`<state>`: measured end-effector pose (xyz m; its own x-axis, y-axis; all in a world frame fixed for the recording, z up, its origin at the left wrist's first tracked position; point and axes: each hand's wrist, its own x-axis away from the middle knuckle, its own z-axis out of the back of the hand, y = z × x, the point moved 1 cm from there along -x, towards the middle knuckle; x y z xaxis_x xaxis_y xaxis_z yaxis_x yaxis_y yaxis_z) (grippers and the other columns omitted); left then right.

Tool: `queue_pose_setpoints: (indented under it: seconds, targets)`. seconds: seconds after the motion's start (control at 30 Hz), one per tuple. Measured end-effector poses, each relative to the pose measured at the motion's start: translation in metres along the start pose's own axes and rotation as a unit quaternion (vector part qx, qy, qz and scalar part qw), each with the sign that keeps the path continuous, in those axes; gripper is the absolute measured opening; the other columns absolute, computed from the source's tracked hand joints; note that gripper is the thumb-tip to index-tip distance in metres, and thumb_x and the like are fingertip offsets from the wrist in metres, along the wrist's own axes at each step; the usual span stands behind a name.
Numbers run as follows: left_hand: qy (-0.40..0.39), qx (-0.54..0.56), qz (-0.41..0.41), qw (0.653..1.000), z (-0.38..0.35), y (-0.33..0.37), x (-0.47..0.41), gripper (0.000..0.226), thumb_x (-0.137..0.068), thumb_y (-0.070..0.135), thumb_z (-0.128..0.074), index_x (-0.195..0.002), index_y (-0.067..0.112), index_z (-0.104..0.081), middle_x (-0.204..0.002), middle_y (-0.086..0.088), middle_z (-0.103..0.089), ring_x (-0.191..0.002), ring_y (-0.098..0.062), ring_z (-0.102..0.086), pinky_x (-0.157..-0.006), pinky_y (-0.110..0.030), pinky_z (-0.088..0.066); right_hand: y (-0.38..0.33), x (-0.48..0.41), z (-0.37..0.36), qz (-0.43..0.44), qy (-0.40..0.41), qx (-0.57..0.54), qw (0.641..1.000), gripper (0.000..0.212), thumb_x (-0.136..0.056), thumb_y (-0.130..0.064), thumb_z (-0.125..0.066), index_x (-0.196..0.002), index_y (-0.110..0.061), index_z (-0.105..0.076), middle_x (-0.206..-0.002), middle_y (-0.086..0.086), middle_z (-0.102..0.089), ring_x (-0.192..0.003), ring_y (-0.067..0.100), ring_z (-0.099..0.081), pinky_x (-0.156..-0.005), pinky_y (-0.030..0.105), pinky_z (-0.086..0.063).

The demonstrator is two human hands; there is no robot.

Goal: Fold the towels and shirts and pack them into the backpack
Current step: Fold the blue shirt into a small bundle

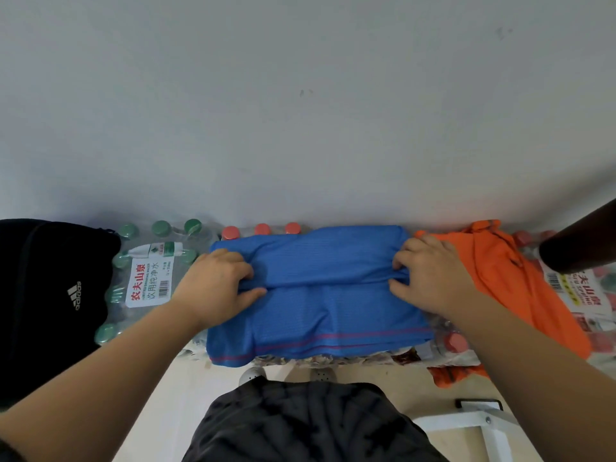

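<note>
A blue towel (320,315) with thin red stripes lies partly folded on top of shrink-wrapped packs of water bottles, against the wall. My left hand (216,281) pinches the fold at the towel's left edge. My right hand (430,275) grips the same fold at the right edge. An orange shirt (506,281) lies crumpled to the right of the towel, part of it hanging over the front. A black backpack (50,295) with a white logo stands at the far left.
Green-capped bottle packs (150,281) sit left of the towel, red-capped ones (456,341) under and right of it. A dark round post (580,245) juts in at the right edge. A white metal frame (480,425) stands on the floor at lower right.
</note>
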<state>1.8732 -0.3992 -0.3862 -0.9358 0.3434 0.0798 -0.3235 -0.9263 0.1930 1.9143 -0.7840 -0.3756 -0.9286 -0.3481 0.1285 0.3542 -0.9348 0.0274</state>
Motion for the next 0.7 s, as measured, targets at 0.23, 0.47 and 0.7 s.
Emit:
queue_pose_setpoints:
  seconds: [0.23, 0.47, 0.7]
  targets:
    - [0.071, 0.023, 0.090, 0.993, 0.020, 0.002, -0.032, 0.034, -0.087, 0.044, -0.055, -0.104, 0.019, -0.070, -0.097, -0.004, -0.067, -0.091, -0.032, -0.059, -0.082, -0.045, -0.051, -0.019, -0.042, 0.020, 0.015, 0.062, -0.074, 0.995, 0.036, -0.088, -0.046, -0.056, -0.109, -0.020, -0.071, -0.107, 0.002, -0.067, -0.105, 0.030, -0.060, -0.090, 0.045, -0.049]
    - [-0.062, 0.058, 0.165, 0.983, 0.019, 0.002, -0.059, 0.053, -0.081, 0.050, -0.072, -0.129, 0.029, -0.062, -0.119, -0.001, -0.061, -0.117, -0.028, -0.052, -0.100, -0.045, -0.046, -0.018, -0.080, 0.013, -0.001, -0.086, -0.112, 0.990, 0.058, -0.086, -0.043, -0.072, -0.139, -0.027, -0.056, -0.133, 0.003, -0.057, -0.127, 0.027, -0.048, -0.107, 0.043, -0.042]
    - [-0.050, 0.101, 0.204, 0.972, 0.021, 0.001, -0.064, 0.020, -0.077, 0.040, -0.079, -0.084, 0.022, -0.072, -0.090, 0.001, -0.063, -0.089, -0.024, -0.060, -0.080, -0.042, -0.054, -0.009, -0.083, 0.009, 0.011, -0.031, -0.134, 0.990, 0.026, -0.079, -0.038, -0.080, -0.099, -0.023, -0.073, -0.098, -0.001, -0.062, -0.103, 0.026, -0.057, -0.087, 0.039, -0.048]
